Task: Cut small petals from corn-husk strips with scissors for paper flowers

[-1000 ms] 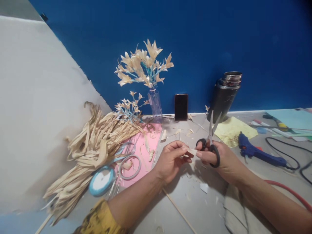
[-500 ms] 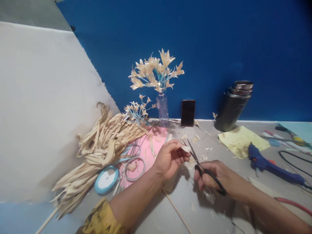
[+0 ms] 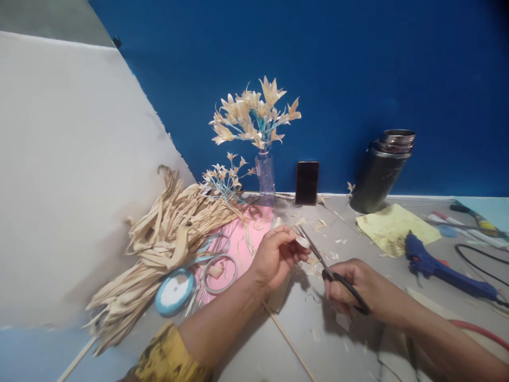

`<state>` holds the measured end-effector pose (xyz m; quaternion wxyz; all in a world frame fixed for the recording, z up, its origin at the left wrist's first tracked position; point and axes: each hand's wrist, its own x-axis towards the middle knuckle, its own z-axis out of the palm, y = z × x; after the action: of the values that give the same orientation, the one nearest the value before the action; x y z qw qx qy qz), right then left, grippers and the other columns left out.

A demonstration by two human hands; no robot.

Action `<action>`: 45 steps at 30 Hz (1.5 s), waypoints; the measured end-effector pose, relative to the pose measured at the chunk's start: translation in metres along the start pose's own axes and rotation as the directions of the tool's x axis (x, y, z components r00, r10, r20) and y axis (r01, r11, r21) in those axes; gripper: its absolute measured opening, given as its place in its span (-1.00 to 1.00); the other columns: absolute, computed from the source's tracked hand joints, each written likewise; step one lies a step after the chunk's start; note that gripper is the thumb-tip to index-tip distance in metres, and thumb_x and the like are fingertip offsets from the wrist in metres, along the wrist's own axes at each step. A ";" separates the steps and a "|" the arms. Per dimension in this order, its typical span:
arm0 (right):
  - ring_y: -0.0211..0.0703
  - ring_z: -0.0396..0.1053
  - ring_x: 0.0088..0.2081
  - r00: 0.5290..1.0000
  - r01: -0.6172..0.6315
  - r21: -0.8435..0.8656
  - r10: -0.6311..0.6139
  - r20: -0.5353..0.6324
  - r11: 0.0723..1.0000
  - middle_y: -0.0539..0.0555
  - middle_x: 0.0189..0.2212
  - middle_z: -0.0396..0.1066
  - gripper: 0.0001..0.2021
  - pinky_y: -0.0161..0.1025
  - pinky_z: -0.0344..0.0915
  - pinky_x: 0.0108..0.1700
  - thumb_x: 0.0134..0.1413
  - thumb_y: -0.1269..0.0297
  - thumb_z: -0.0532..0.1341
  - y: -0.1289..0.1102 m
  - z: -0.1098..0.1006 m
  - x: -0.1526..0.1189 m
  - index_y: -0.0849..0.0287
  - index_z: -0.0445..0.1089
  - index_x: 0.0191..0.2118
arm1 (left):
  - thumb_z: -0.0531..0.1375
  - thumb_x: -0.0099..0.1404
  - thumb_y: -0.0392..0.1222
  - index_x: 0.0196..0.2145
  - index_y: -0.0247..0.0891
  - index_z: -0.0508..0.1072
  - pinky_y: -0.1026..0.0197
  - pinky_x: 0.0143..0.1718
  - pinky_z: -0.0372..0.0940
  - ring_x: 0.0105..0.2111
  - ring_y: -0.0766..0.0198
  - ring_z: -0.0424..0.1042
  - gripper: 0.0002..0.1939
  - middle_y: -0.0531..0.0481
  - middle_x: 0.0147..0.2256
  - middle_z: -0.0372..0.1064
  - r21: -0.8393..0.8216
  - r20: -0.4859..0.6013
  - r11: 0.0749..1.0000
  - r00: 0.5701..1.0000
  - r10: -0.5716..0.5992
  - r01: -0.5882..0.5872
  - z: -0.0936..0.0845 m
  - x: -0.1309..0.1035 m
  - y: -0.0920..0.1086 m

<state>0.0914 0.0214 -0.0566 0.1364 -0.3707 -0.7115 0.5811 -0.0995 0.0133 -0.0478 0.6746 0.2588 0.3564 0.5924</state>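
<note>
Between the thumb and fingers of my left hand [image 3: 276, 257] is pinched a small pale piece of dried husk [image 3: 303, 242]. My right hand [image 3: 352, 289] grips the black handles of a pair of scissors [image 3: 318, 253]. The blades point up and left, drawn nearly together, with their tips right beside the husk piece. Whether they touch it I cannot tell. Pale scraps [image 3: 318, 225] lie on the table behind the hands. To the left of my left hand lies a large bundle of dried husk strips [image 3: 159, 249].
Husk flowers [image 3: 254, 114] stand in a clear bottle [image 3: 265, 175] at the back. A phone [image 3: 307, 183] and a dark flask [image 3: 379, 172] are against the blue board. A blue glue gun [image 3: 449, 273] lies right, near yellow paper [image 3: 397, 228]. A ribbon spool [image 3: 175, 292] sits left.
The scissor blades have closed closer together, and my right hand has moved slightly right. My left hand keeps its pinch on the husk piece.
</note>
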 end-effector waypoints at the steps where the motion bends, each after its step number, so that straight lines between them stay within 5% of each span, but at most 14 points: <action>1: -0.29 0.11 -0.60 1.000 -0.007 0.005 0.007 0.001 1.000 -0.02 -0.70 0.25 -0.66 -0.32 0.01 -0.52 0.00 0.08 0.18 0.001 0.000 0.000 0.17 0.24 -0.64 | 0.26 -0.03 -0.30 -0.51 -0.28 0.31 0.26 -0.48 0.27 -0.54 0.26 0.44 -0.85 0.06 -0.60 0.33 0.001 0.000 1.000 1.000 0.010 -0.010 0.000 0.000 0.000; 23: -0.33 0.05 -0.64 1.000 -0.029 0.046 0.029 0.009 0.999 -0.06 -0.78 0.18 -0.61 -0.31 0.03 -0.52 0.02 0.10 0.19 0.000 -0.002 -0.001 0.14 0.18 -0.70 | 0.29 -0.01 -0.27 -0.52 -0.31 0.35 0.27 -0.52 0.26 -0.58 0.29 0.39 -0.85 0.01 -0.60 0.38 0.063 0.022 0.994 0.996 0.086 -0.087 -0.001 0.002 0.004; 31: -0.27 0.22 -0.55 0.986 0.045 0.172 -0.017 -0.164 0.984 -0.02 -0.60 0.34 -0.58 -0.33 0.12 -0.49 -0.01 -0.11 0.29 -0.001 -0.004 0.002 0.20 0.34 -0.51 | 0.33 0.04 -0.32 -0.43 -0.29 0.35 0.35 -0.47 0.25 -0.53 0.38 0.38 -0.81 0.03 -0.54 0.39 -0.043 0.021 0.998 0.999 -0.046 0.047 -0.003 0.000 -0.002; 37: -0.29 0.19 -0.56 0.999 0.041 0.236 -0.038 -0.017 0.971 0.02 -0.54 0.36 -0.49 -0.32 0.10 -0.50 0.07 -0.23 0.20 0.002 0.003 0.002 0.23 0.35 -0.41 | 0.37 -0.01 -0.39 -0.42 -0.30 0.35 0.34 -0.41 0.29 -0.45 0.34 0.45 -0.74 -0.05 -0.44 0.47 -0.103 0.004 0.994 0.999 -0.038 0.038 0.001 0.000 -0.003; 45: -0.29 0.20 -0.57 0.996 0.081 0.245 -0.072 -0.046 0.966 0.08 -0.52 0.45 -0.45 -0.32 0.09 -0.50 0.13 -0.27 0.10 -0.001 0.012 0.003 0.21 0.34 -0.40 | 0.40 0.02 -0.28 -0.45 -0.29 0.35 0.36 -0.49 0.15 -0.50 0.40 0.33 -0.73 0.06 -0.52 0.35 -0.035 0.033 0.999 0.999 -0.037 0.039 0.005 -0.006 -0.023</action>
<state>0.0812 0.0143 -0.0600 0.2168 -0.3340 -0.6448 0.6524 -0.0814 0.0038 -0.0616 0.6959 0.2496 0.3397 0.5814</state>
